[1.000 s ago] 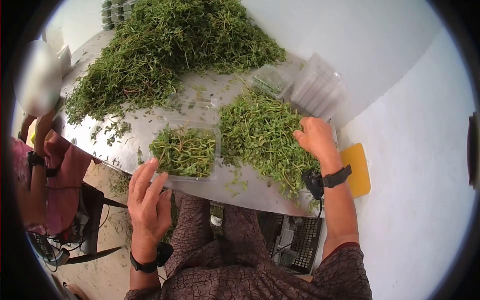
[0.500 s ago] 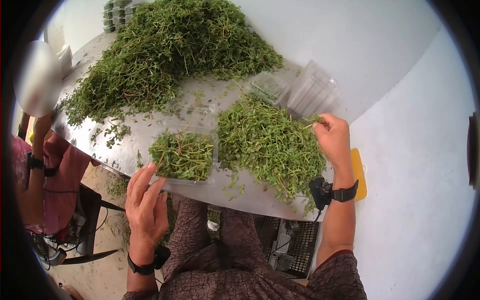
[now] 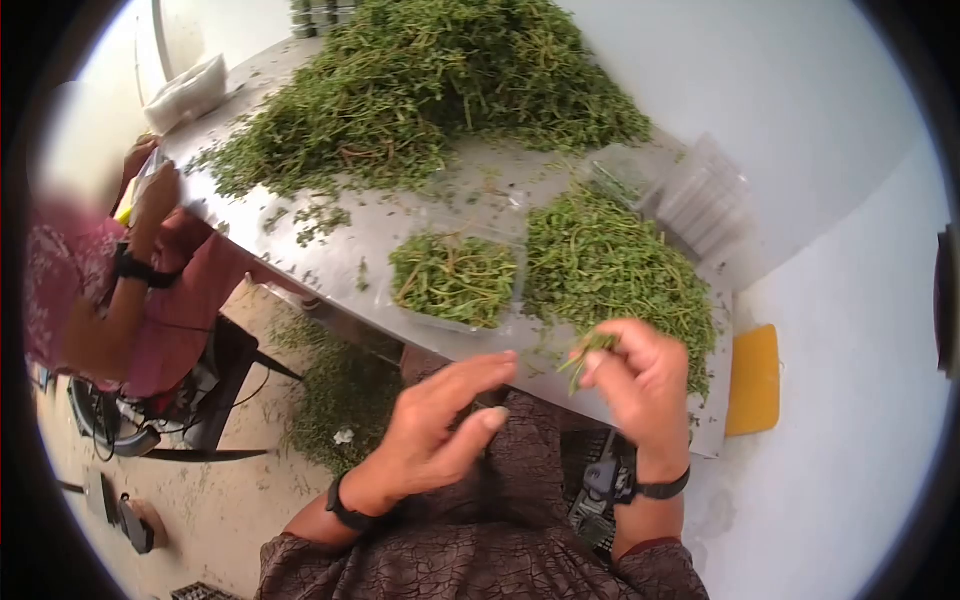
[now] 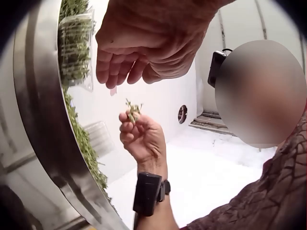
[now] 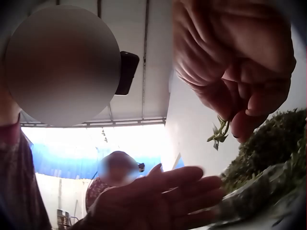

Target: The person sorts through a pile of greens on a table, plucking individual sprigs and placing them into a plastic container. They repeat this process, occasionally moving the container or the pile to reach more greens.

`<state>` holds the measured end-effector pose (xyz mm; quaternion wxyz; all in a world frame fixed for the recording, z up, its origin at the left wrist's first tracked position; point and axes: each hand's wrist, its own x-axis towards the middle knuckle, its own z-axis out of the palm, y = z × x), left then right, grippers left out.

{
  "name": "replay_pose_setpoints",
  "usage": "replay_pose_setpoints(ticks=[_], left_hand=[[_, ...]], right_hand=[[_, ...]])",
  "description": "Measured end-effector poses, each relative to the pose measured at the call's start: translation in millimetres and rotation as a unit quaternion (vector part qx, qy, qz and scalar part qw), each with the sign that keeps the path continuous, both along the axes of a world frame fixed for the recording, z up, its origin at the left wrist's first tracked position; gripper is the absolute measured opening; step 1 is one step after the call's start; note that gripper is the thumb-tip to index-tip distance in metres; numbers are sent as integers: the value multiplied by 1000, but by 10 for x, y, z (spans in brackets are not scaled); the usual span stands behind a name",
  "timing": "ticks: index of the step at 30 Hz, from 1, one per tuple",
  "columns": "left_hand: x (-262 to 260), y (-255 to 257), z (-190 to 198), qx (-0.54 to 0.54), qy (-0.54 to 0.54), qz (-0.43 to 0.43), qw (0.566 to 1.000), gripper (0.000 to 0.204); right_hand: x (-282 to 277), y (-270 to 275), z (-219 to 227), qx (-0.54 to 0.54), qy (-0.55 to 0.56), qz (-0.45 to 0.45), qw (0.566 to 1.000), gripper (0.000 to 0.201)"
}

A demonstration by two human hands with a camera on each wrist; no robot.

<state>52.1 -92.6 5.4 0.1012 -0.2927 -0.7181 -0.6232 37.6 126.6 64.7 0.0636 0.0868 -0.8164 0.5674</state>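
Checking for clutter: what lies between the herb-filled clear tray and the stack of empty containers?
In the head view, a loose herb pile lies between tray and stack.

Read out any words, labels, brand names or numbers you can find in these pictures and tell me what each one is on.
None: no readable text shows in any view.
Clear plastic tray of herbs: no label visible.
Stack of clear trays: blank as far as can be seen.
Yellow board: plain.
Wrist straps: no legible marking.
Right hand pinches only a herb sprig; left hand holds nothing.

Green herb sprig (image 3: pixel 590 350), yellow board (image 3: pixel 755 380), brown crackle-patterned dress (image 3: pixel 480 560).
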Motion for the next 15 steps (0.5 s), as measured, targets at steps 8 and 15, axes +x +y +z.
replay_pose_setpoints(ticks=[8,15], left_hand=[[127,28,-127,74,-235,-118,962,47],[181,99,-36,6,-298,-101,949,39]], right_hand=[[322,-363,-358,72,61,75,993,14],[373,-423,-504,116,111,47,986,15]])
